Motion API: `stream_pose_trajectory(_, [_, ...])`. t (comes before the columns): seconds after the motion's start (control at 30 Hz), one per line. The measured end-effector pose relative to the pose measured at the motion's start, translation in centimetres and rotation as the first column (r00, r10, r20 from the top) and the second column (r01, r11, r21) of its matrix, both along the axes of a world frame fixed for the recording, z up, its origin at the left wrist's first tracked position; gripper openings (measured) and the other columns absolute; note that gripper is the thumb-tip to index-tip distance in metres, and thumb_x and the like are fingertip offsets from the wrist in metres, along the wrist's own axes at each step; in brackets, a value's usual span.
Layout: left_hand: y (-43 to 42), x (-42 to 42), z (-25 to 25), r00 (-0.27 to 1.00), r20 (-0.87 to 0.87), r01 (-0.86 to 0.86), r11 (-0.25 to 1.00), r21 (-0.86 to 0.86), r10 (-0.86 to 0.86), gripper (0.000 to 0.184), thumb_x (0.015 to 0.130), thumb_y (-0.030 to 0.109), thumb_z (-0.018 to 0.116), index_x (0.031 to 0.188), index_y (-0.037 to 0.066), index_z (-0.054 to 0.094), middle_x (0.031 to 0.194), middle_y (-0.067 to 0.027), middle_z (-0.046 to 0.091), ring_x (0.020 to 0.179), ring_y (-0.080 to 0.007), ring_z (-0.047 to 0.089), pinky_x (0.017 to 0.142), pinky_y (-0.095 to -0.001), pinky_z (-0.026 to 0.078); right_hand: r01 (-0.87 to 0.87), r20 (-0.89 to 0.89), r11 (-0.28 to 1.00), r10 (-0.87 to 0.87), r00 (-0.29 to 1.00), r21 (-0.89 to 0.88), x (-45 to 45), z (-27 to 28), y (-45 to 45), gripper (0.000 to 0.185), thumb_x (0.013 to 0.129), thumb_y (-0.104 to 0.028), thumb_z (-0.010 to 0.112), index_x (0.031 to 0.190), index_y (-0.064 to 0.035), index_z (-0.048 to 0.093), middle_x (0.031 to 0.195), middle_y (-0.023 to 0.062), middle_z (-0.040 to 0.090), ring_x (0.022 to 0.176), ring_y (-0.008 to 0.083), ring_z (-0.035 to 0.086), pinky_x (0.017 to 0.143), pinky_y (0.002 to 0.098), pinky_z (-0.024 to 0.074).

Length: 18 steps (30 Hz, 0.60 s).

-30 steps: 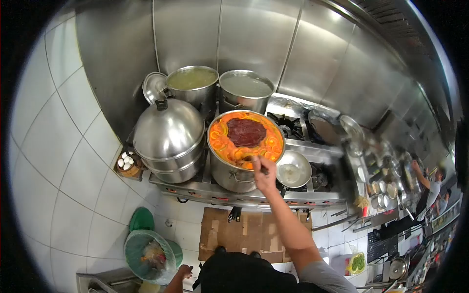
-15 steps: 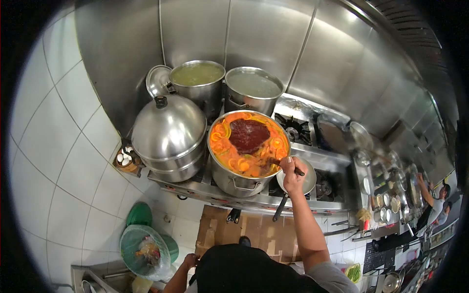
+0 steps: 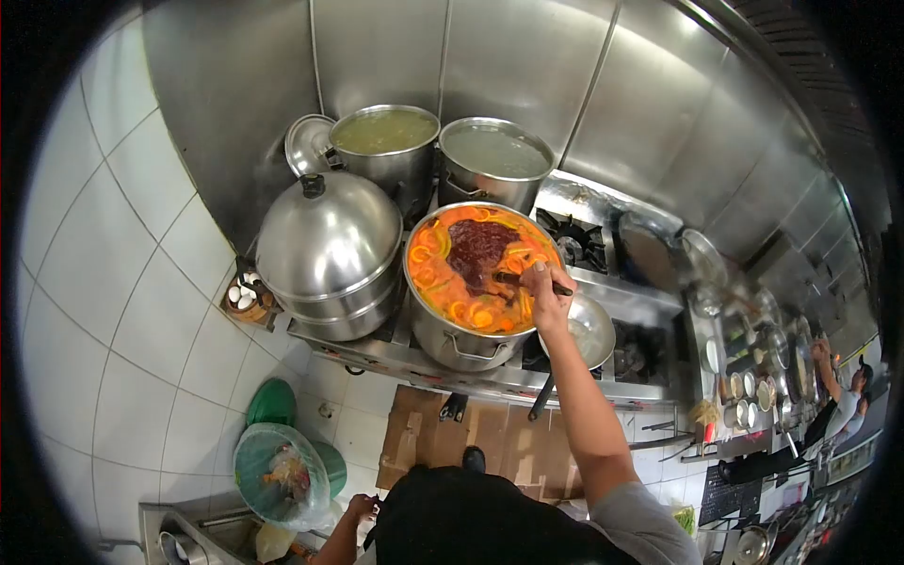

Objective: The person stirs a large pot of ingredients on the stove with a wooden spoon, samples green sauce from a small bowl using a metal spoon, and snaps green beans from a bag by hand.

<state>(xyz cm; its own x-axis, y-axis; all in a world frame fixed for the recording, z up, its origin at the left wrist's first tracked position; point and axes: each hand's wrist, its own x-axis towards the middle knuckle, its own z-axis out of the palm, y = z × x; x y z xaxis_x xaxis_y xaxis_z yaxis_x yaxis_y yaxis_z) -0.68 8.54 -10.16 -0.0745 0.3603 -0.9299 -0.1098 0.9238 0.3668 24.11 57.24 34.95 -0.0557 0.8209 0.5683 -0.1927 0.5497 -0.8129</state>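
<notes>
My right hand (image 3: 546,292) is closed around the dark handle of a utensil (image 3: 508,279) at the right side of a large steel pot (image 3: 461,344). The utensil's far end is sunk in the food and hidden. Orange broth with floating orange slices (image 3: 482,318) fills the pot, with a dark red patch (image 3: 478,247) toward the back. Just right of the pot, under my wrist, lies a frying pan (image 3: 591,330) with a black handle. Low beside my dark apron (image 3: 471,518) is my left hand (image 3: 362,508); its fingers are too small and partly hidden to read.
A domed steamer (image 3: 330,245) stands left of the pot. Behind are two tall pots of liquid, one yellowish (image 3: 386,132), one cloudy (image 3: 497,151). A basket of eggs (image 3: 247,294) sits by the wall. A lined green bin (image 3: 282,476) stands lower left. Another person (image 3: 838,405) works far right.
My right hand has moved up and left over the pot's rim, carrying the utensil handle toward the middle. The dark red patch has changed shape and reaches further toward me.
</notes>
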Motion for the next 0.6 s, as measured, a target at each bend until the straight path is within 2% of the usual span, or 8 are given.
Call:
stream_pose_trajectory(0.1, [-0.7,0.0,-0.2,0.995,0.048,-0.088,0.994,-0.068,0.091,0.029,0.092,0.036,0.054,0.084,0.008,0.054,0.069,-0.0097,0.057,0.055,-0.0235,0.055,0.059,-0.0439,0.048,-0.051,0.012,0.998,0.051,0.999,0.031,-0.3,-0.1,-0.7,0.038,0.094,-0.019,0.054,0.061,-0.001,0.05,0.06,0.0037,0.054,0.053,0.009,0.045,0.05,0.0252,0.0368])
stream_pose_trajectory(0.4, [0.5,-0.9,-0.1,0.998,0.032,0.058,0.998,0.021,-0.059,0.027,0.093,0.034,0.052,0.087,0.008,0.055,0.07,-0.0098,0.057,0.057,-0.0235,0.055,0.059,-0.0435,0.048,-0.068,0.054,0.994,0.073,0.996,-0.087,0.3,3.3,-5.0,0.041,0.095,-0.02,0.053,0.059,-0.0024,0.045,0.059,0.0032,0.05,0.053,0.0094,0.042,0.051,0.0258,0.0368])
stream_pose_trajectory(0.47, [1.0,-1.1,-0.1,0.996,0.031,0.078,0.996,0.031,-0.079,0.027,0.093,0.034,0.052,0.087,0.008,0.055,0.07,-0.0098,0.057,0.057,-0.0235,0.056,0.059,-0.0434,0.048,-0.158,0.024,0.982,0.162,0.987,-0.102,1.3,3.5,-5.3,0.041,0.095,-0.02,0.053,0.06,-0.0023,0.044,0.059,0.0027,0.048,0.053,0.0095,0.04,0.051,0.0252,0.0355])
stream_pose_trajectory(0.6, [1.9,-1.4,-0.1,0.993,0.025,0.112,0.993,0.046,-0.114,0.026,0.093,0.033,0.051,0.089,0.008,0.055,0.071,-0.0098,0.058,0.058,-0.0235,0.056,0.059,-0.0432,0.049,-0.145,0.021,0.982,0.148,0.989,-0.122,3.2,4.5,-6.5,0.04,0.095,-0.018,0.051,0.06,-0.0021,0.044,0.058,0.0028,0.047,0.053,0.0093,0.04,0.05,0.0251,0.033])
